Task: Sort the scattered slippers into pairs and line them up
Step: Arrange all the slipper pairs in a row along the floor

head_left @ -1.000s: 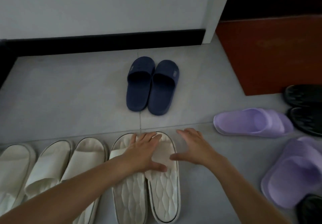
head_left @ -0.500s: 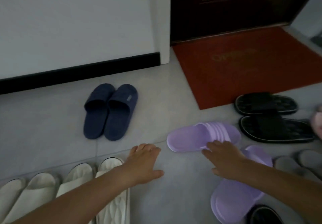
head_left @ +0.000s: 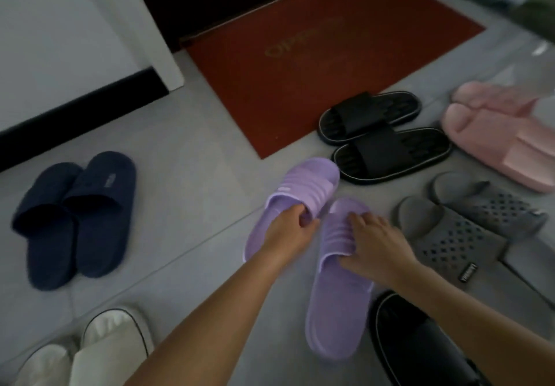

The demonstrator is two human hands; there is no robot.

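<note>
Head: nearest black slipper (head_left: pixel 414 352) partly off-frame.

Lettering on the doormat (head_left: pixel 303 43) and grey slipper (head_left: pixel 456 241) is unreadable.

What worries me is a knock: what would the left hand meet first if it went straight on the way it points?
The left hand grips the far purple slipper; past its toe, probably the nearer black slipper, though depth is unclear.
</note>
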